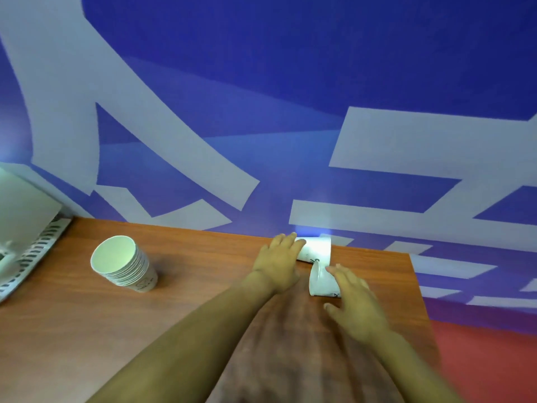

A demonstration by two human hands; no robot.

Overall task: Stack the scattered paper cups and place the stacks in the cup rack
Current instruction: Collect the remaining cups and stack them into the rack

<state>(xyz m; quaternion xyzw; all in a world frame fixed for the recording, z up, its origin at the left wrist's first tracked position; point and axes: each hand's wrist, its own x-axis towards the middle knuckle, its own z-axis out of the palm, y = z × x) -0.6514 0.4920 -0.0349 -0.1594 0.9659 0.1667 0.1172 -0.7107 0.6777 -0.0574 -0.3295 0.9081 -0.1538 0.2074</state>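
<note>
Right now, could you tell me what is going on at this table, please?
A person is gathering loose paper cups on a wooden table. The left hand reaches the far cup, which lies on its side by the wall; the fingers touch it, though a grip is unclear. The right hand is spread beside the near cup, also lying on its side. A stack of cups already stands to the left, near a slotted white rack at the table's edge.
</note>
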